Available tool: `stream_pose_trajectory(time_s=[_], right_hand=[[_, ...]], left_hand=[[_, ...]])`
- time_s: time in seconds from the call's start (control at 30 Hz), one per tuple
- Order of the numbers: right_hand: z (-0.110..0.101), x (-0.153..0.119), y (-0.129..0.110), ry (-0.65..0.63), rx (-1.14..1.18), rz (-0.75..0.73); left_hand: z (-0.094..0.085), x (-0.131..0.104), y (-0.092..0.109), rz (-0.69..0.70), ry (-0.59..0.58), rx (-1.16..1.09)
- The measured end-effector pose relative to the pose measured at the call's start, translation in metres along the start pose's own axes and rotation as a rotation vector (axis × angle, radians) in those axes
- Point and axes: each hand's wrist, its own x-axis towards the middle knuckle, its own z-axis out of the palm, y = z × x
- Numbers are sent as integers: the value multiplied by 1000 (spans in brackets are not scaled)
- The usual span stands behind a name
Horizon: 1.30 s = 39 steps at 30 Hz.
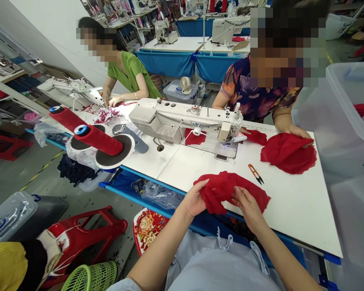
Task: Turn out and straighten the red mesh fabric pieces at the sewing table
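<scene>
Left hand (197, 200) pinches left end of red cloth (216, 192); right hand (248, 205) pinches near its middle. Cloth at near edge of worktop (294, 198), long axis left-right. Snips (255, 173) just beyond cloth, nearer right hand; sewing machine (182, 117) farther back; co-worker's hand (299, 131) on red pile (286, 153), right. Nothing blocks cloth.

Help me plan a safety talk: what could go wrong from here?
The snips lie close to the red cloth in the left hand and right hand, so their points might snag it or prick someone.
The grey bottle beside the red thread cones could tip and, if it holds liquid, wet them.
</scene>
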Motion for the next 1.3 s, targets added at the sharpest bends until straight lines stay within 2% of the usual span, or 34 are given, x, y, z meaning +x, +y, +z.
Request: stream_pose_trajectory(time_s=[0.07,0.13,0.23,0.4,0.53,0.7,0.9,1.3], right_hand=[[2,-2,2,-134,154,201],[5,-7,2,-248,329,291],[10,-14,-3,-305,476,251],[12,-18,-8,-301,524,177],[11,-19,-8,-258,433,104],[12,-23,-12,-201,268,38],[10,-24,-14,-261,196,-4],[15,-20,-9,-221,-39,-125]], left_hand=[[-2,0,3,-34,-4,-44],[-3,0,2,-41,-4,-86],[-3,1,-4,-17,42,-150],[-1,7,-9,22,144,-154],[-3,11,-7,57,166,-138],[-2,14,-1,36,283,-186],[0,18,7,36,378,-199],[-11,19,12,61,370,-182]])
